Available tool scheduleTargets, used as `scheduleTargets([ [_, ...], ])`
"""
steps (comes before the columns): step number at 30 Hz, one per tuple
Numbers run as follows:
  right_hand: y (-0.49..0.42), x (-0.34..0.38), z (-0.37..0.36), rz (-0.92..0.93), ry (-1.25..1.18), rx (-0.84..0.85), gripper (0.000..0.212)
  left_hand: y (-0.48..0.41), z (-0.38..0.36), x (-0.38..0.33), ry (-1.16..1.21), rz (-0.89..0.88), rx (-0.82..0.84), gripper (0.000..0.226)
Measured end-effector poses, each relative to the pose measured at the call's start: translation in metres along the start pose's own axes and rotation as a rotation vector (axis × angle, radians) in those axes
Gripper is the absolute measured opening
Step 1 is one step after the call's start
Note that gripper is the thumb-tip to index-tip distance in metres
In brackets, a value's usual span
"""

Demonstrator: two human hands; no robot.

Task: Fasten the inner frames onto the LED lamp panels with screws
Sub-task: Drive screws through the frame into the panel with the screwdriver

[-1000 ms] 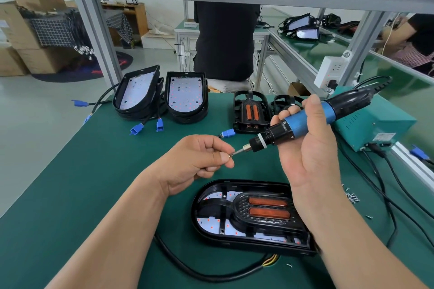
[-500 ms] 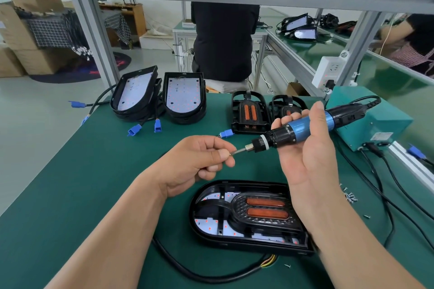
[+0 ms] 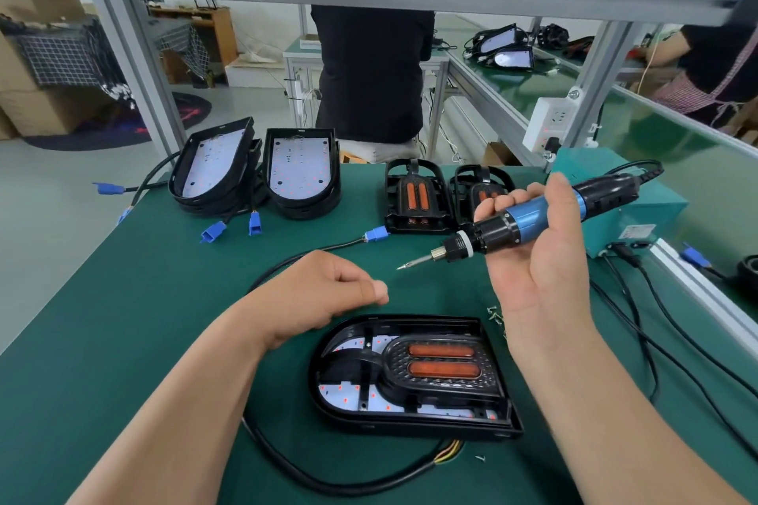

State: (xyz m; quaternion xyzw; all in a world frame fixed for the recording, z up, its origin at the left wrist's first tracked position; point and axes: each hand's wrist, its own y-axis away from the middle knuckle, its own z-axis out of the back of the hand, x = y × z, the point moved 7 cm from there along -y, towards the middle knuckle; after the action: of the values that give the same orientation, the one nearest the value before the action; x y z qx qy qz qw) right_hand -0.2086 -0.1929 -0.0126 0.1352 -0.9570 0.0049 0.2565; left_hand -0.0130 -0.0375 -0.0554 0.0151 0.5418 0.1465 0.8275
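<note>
**Driver up, panel waiting below**

I'm working over the green workbench (image 3: 123, 340), and the LED lamp panel (image 3: 369, 427) is lying flat in front of me with its long axis running left to right. The black inner frame (image 3: 410, 367) is sitting inside it, amber lenses facing up.

My right hand (image 3: 541, 271) is gripping the electric screwdriver (image 3: 529, 217), fingers wrapped round the blue barrel. It's hanging above and beyond the panel's far right corner, lying almost level, with the bit (image 3: 414, 262) pointing left and slightly down.

So here's the crux: the panel is sitting below the tip and nearer to me, and I'm judging the driver needs tipping upright before it comes down onto a screw hole.

My left hand (image 3: 324, 295) is hovering just off the panel's far left rim, the nearer hand to the frame. Its fingers are curling in, thumb against forefinger, and I can't tell if it's pinching a screw. Loose screws (image 3: 495, 314) are lying just beside the far right corner.
</note>
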Motion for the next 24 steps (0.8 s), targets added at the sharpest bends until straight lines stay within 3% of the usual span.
scheduleTargets([
  [5, -0.005, 0.012, 0.006, 0.002, 0.014, 0.017, 0.022, 0.001, -0.004, -0.008, -0.174, -0.045, 0.047, 0.068],
  [13, -0.015, 0.028, 0.006, 0.010, 0.064, 0.074, 0.018, 0.004, -0.008, -0.012, -0.194, -0.069, 0.086, 0.023],
  [24, -0.007, 0.038, -0.012, 0.021, 0.190, 0.278, 0.013, 0.007, 0.010, -0.006, -0.155, -0.084, -0.046, 0.019],
])
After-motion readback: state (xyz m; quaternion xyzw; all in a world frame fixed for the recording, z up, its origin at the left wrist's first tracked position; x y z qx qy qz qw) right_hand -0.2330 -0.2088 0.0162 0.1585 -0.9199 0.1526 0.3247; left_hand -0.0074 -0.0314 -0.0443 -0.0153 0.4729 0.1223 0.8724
